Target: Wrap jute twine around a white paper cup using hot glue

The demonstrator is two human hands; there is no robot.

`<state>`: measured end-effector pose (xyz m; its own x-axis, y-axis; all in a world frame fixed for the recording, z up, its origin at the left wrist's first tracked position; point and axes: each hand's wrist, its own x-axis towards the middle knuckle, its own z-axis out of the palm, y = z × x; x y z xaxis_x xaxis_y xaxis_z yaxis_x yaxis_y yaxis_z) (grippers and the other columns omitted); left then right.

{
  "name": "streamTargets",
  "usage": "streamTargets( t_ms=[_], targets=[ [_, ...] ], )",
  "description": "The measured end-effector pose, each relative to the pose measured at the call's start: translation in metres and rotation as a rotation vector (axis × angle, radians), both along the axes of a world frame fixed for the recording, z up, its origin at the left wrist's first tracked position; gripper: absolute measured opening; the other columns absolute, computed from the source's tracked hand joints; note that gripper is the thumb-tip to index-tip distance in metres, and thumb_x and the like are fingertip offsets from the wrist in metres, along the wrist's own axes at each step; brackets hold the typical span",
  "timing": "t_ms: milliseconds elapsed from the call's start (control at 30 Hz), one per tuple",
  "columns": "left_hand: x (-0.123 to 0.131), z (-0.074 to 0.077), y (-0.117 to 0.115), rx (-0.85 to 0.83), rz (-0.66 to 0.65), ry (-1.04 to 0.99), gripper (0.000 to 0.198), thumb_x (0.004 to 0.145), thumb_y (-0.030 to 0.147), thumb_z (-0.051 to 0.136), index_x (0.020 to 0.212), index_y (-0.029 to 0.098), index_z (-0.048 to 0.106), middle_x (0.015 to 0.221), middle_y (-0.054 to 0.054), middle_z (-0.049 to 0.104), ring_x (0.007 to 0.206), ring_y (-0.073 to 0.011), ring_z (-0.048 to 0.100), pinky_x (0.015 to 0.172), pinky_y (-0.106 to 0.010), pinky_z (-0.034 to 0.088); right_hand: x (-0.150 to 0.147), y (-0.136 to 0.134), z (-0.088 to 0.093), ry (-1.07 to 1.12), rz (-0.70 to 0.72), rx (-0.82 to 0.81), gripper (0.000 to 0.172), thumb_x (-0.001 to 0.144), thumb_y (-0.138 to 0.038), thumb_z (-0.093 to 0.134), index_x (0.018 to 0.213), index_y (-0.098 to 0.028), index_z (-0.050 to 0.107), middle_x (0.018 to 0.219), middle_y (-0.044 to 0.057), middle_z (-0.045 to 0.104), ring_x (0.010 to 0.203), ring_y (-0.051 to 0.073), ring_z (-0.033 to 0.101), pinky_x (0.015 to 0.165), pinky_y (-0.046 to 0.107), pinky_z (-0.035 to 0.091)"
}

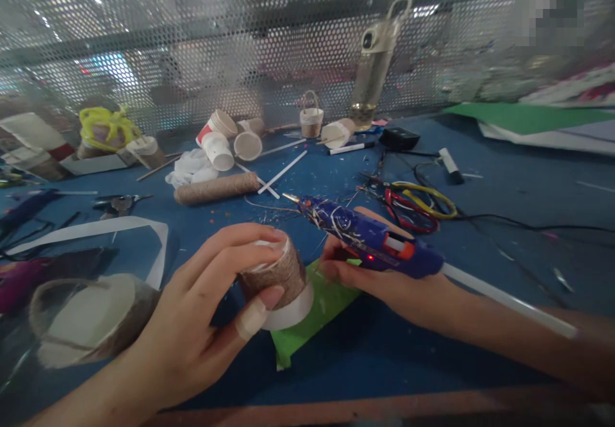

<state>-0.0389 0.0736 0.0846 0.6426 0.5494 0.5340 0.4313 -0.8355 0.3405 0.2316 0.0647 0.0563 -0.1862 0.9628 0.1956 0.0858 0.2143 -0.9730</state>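
My left hand [206, 305] is closed around a paper cup [283, 273] wrapped in brown twine. The cup is tilted, and a white band shows at its lower end. A strip of green paper [327, 299] lies beneath it. In my right hand [384, 286] is a blue hot glue gun [365, 234], its metal nozzle pointing left above the table and a glue stick out of its back. A small red light glows on its side. The handle is mostly hidden, and whether my right fingertips also pinch twine I cannot tell.
A roll of twine [216, 188], white sticks and paper cups [221, 151] lie beyond my hands. A twine-wrapped basket [96, 318] sits left. Pliers [418, 202] and cables lie right. A bottle [372, 71] stands by the perforated metal screen [288, 42].
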Motion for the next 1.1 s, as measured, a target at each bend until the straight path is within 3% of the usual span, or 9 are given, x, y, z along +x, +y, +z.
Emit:
streamTargets(
  t_ms=[133, 367, 567, 867, 1000, 1100],
  targets=[
    [0.002, -0.001, -0.002, 0.020, -0.015, 0.018, 0.034, 0.102, 0.013, 0.063, 0.133, 0.025, 0.056, 0.140, -0.009, 0.065, 0.133, -0.0202, 0.065, 0.113, -0.032, 0.057, -0.001, 0.000, -0.002, 0.034, 0.025, -0.018, 0.024, 0.083, -0.027, 0.086, 0.088, -0.026, 0.063, 0.083, -0.005, 0.073, 0.076, 0.014, 0.072, 0.067, 0.026, 0.061],
    [0.008, -0.002, -0.005, 0.025, -0.039, -0.014, 0.031, 0.102, 0.011, 0.062, 0.131, 0.022, 0.057, 0.138, -0.008, 0.067, 0.136, -0.0176, 0.062, 0.123, -0.030, 0.049, -0.002, -0.002, 0.000, 0.052, 0.041, -0.043, 0.028, 0.077, -0.018, 0.091, 0.089, -0.025, 0.066, 0.084, -0.006, 0.071, 0.076, 0.012, 0.067, 0.068, 0.022, 0.058],
    [0.010, -0.002, -0.005, 0.063, -0.070, -0.025, 0.037, 0.100, 0.007, 0.062, 0.134, 0.022, 0.056, 0.137, -0.009, 0.068, 0.140, -0.0199, 0.061, 0.124, -0.035, 0.048, -0.001, -0.001, -0.005, 0.072, 0.031, -0.012, 0.030, 0.077, -0.021, 0.092, 0.089, -0.027, 0.065, 0.082, -0.006, 0.072, 0.075, 0.013, 0.067, 0.066, 0.023, 0.056],
    [0.008, 0.000, -0.003, 0.103, -0.084, 0.017, 0.031, 0.098, 0.006, 0.062, 0.125, 0.022, 0.060, 0.136, -0.011, 0.069, 0.142, -0.0258, 0.061, 0.123, -0.046, 0.051, 0.002, -0.004, 0.000, -0.042, -0.004, 0.092, 0.019, 0.087, -0.024, 0.084, 0.095, -0.025, 0.066, 0.088, -0.004, 0.075, 0.077, 0.013, 0.070, 0.069, 0.023, 0.058],
    [0.010, 0.000, -0.002, 0.140, -0.012, 0.068, 0.024, 0.100, 0.023, 0.068, 0.124, 0.026, 0.066, 0.138, -0.011, 0.070, 0.140, -0.0323, 0.063, 0.116, -0.054, 0.057, 0.003, -0.004, 0.000, -0.067, -0.043, 0.079, 0.018, 0.085, -0.028, 0.086, 0.092, -0.027, 0.070, 0.086, -0.005, 0.075, 0.074, 0.013, 0.069, 0.065, 0.021, 0.058],
    [0.014, 0.000, -0.003, 0.160, 0.005, 0.106, 0.031, 0.099, 0.039, 0.073, 0.127, 0.027, 0.068, 0.141, -0.012, 0.069, 0.138, -0.0350, 0.064, 0.113, -0.056, 0.059, 0.005, -0.003, -0.003, -0.061, -0.044, 0.067, 0.017, 0.085, -0.028, 0.086, 0.092, -0.028, 0.071, 0.085, -0.005, 0.075, 0.075, 0.013, 0.069, 0.065, 0.020, 0.059]
  ],
)
